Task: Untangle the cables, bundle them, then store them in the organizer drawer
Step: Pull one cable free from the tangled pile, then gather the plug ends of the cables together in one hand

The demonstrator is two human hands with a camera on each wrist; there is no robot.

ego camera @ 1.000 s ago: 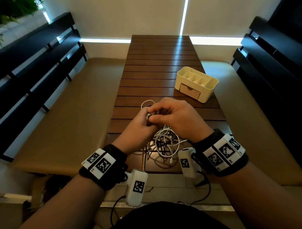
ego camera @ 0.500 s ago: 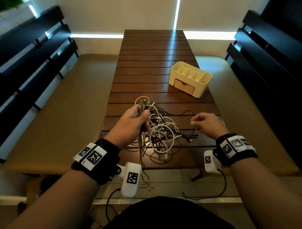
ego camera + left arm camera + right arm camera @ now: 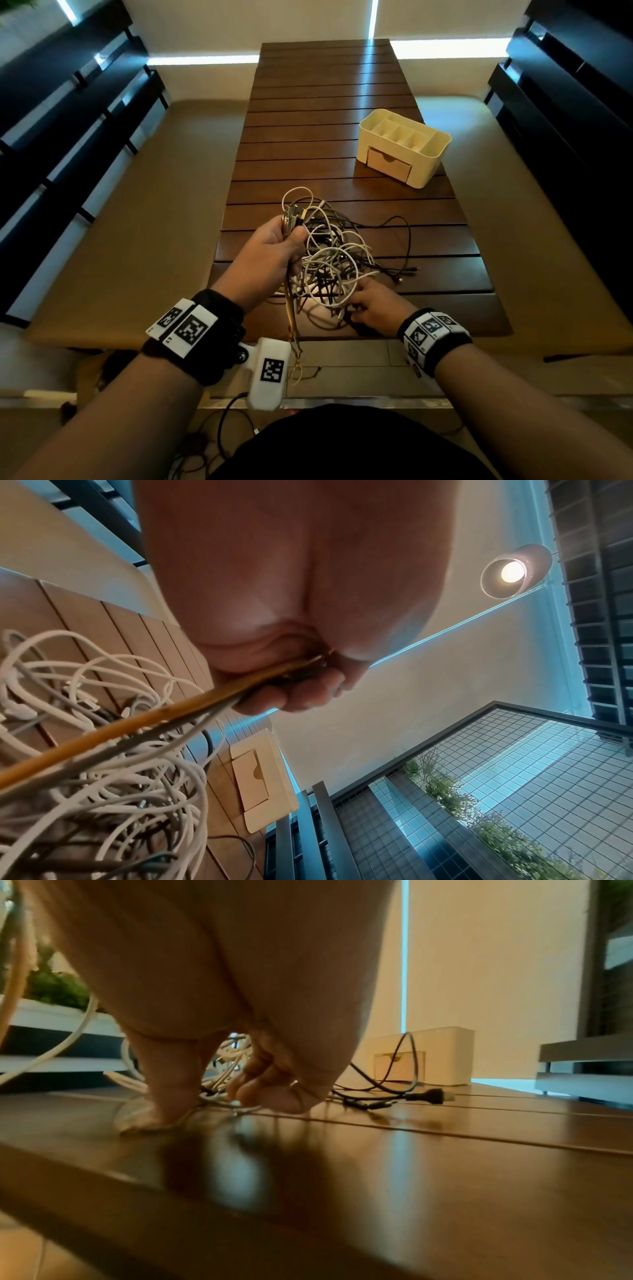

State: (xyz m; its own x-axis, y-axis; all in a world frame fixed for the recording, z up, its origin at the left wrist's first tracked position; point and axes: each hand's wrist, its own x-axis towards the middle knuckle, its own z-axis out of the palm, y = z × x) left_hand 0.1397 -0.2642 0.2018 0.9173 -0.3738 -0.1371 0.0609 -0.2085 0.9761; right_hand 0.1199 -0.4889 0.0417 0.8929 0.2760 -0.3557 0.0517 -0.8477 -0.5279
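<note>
The tangle of cables (image 3: 329, 263), white and black loops knotted together, sits on the near half of the slatted wooden table (image 3: 325, 113), slightly left of its middle. The left hand (image 3: 270, 250) is raised above the table's near left edge, fingers curled round a clutch of plugs and an orange-brown cable (image 3: 103, 731) that hangs past the near edge. The right hand (image 3: 373, 308) lies low at the tangle's near right side, fingertips (image 3: 274, 1099) curled among the strands; whether it actually pinches one cannot be told. A black lead (image 3: 404, 240) trails right. The cream organizer (image 3: 404, 150), drawer closed, stands far right near the table's edge, bare slats between.
</note>
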